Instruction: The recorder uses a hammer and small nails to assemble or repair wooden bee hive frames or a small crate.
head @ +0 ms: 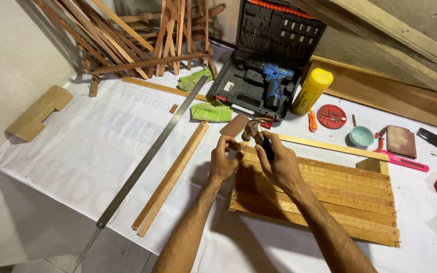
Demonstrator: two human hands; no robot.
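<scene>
Both forearms reach to frame centre: left hand (222, 161) fingers pinch something tiny at the slatted wood panel's (330, 197) upper-left corner, right hand (278, 163) clamped on hammer (255, 132). Best kept upright, tapped lightly, fingers clear.

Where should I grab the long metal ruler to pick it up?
Probably near its middle, coming from above and pinching its two long edges. The metal ruler lies flat and slanted on the white sheet, so only its thin edges offer a hold. Its lower end hangs past the table edge, so that end could be lifted from below instead.
</scene>
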